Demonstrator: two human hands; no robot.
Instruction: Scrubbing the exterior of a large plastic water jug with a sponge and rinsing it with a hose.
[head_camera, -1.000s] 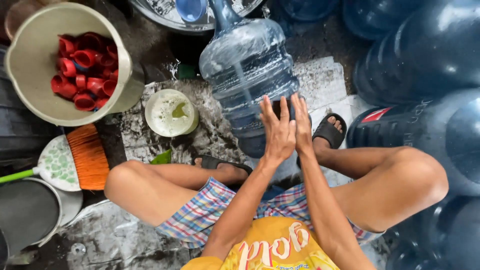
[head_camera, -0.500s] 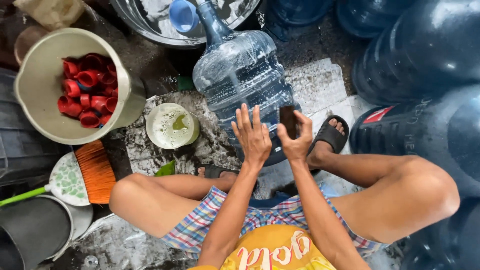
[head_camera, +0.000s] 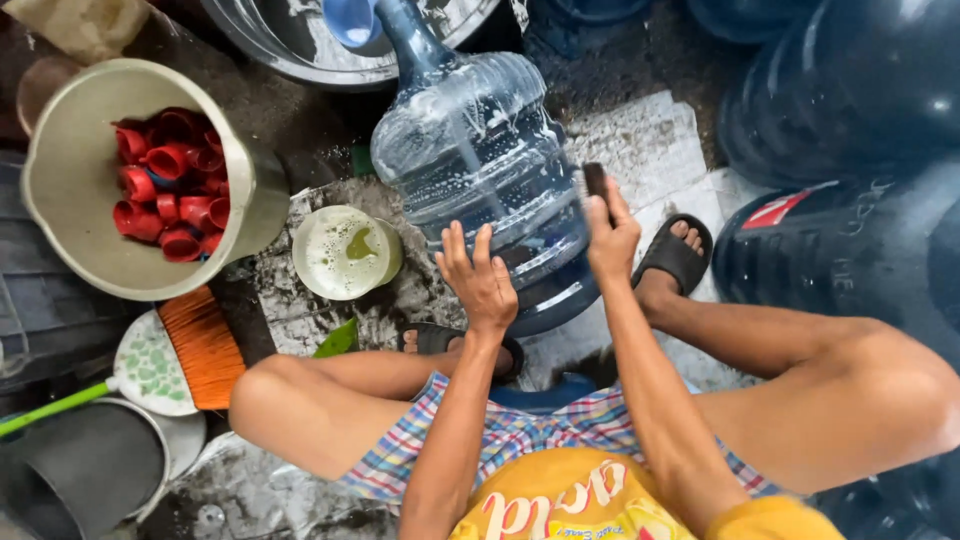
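Hands have split apart: left hand (head_camera: 480, 275) open, fingers spread on the clear water jug (head_camera: 480, 170), right hand (head_camera: 612, 235) beside it gripping a dark scrubber (head_camera: 595, 180).

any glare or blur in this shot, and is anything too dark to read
Head view: soft daylight, with small glare spots on the clear water jug and the dark bottles at right. The left hand and right hand look sharp. The bottom-left corner is dim, and the edges bend slightly.

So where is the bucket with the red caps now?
In the head view, the beige bucket of red caps sits upper left, left of the water jug, above the orange brush.
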